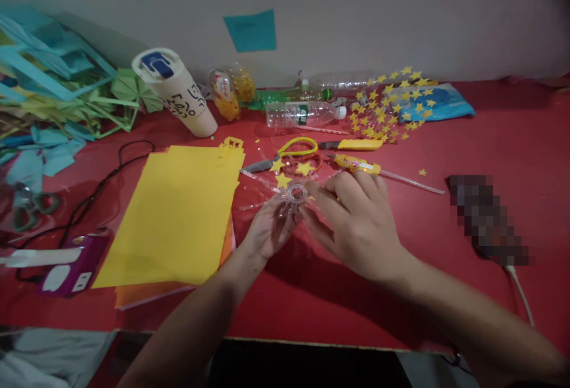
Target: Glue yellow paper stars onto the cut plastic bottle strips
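A clear plastic bottle top (296,193), its wall cut into strips that spread outward, is held over the red table with its neck facing me. Several yellow stars (304,169) sit on the strips at its far side. My left hand (267,227) is closed around the bottle top from the left and below. From the right, my right hand (356,221) has thumb and forefinger at the rim of the neck, closed on the plastic. Small yellow bits show between those fingers, too blurred to name. Just beyond lie yellow-handled scissors (298,147) and a yellow glue gun (356,164) with a clear glue stick.
Yellow paper sheets (173,215) lie at the left, near a white tumbler (178,94) and a purple power box (73,266). Behind are a yellow cutter (356,145), a clear bottle (305,114) and a star-covered plastic piece (387,109). A blurred-out dark object (487,221) with a cable lies right.
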The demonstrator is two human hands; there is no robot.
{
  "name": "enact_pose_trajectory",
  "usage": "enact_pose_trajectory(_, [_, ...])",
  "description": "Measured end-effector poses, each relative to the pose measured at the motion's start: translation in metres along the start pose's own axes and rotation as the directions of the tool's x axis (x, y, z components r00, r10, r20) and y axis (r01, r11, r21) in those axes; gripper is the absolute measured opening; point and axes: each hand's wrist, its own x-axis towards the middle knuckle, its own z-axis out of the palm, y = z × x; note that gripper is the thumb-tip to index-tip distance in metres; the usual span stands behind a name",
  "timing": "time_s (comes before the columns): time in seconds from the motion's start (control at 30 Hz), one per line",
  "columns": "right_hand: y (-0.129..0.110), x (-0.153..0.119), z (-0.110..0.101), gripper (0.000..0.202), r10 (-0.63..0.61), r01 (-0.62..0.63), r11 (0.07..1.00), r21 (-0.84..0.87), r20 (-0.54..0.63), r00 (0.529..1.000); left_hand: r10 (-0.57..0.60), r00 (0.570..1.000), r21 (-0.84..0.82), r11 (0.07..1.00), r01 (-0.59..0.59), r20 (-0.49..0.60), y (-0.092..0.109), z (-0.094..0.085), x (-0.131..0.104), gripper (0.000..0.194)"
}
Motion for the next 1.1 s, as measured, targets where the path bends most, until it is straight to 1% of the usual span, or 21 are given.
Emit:
enact_pose_trajectory(0.07, [0.000,-0.001,0.004,0.020,0.045,-0.046,0.999,0.029,0.006,0.999,0.011,1.000,-0.014,1.000,-0.010,0.025,0.000,0.001,-0.001,0.016])
enact_pose_trajectory(0.17, [0.002,-0.001,0.007,0.018,0.082,-0.087,0.988,0.124,0.047,0.996,0.000,0.998,-0.044,0.999,0.002,0.055,0.001,0.004,-0.003,0.015])
enact_pose_trajectory(0.23, [0.002,-0.001,0.007,0.018,0.097,-0.109,0.981,0.163,0.078,0.992,-0.007,0.999,-0.051,0.999,0.009,0.047,0.002,0.005,-0.004,0.014])
enact_pose_trajectory(0.3, [0.002,0.000,0.008,0.019,0.107,-0.120,0.979,0.164,0.085,0.991,0.003,1.000,-0.047,0.999,-0.002,0.028,0.002,0.006,-0.005,0.015])
enact_pose_trajectory(0.43, [0.003,0.000,0.010,0.022,0.088,-0.099,0.983,0.156,0.080,0.993,0.013,1.000,-0.034,0.999,-0.012,0.024,0.002,0.005,-0.006,0.013])
enact_pose_trajectory(0.67, [0.005,0.000,0.010,0.025,0.028,-0.053,0.978,0.200,0.125,0.992,0.053,0.999,0.004,0.999,-0.053,-0.010,0.002,0.005,-0.005,0.011])
enact_pose_trajectory(0.73, [0.005,0.000,0.009,0.025,0.027,-0.050,0.982,0.185,0.124,0.992,0.063,0.998,0.009,0.998,-0.063,-0.012,0.002,0.005,-0.005,0.010])
enact_pose_trajectory(0.87, [0.004,0.001,0.007,0.024,0.050,-0.059,0.993,0.101,0.089,0.995,0.065,0.998,0.014,0.998,-0.065,0.000,0.001,0.001,-0.004,0.009])
enact_pose_trajectory(1.0, [0.003,0.001,0.000,0.016,0.014,-0.020,0.996,0.082,0.071,0.997,0.052,0.999,0.001,0.999,-0.052,0.005,0.001,-0.003,-0.001,0.007])
enact_pose_trajectory(1.1, [0.003,0.002,-0.011,0.013,-0.009,-0.005,0.992,0.126,0.110,0.994,0.059,0.998,0.017,0.998,-0.059,0.018,0.002,-0.003,0.001,0.010])
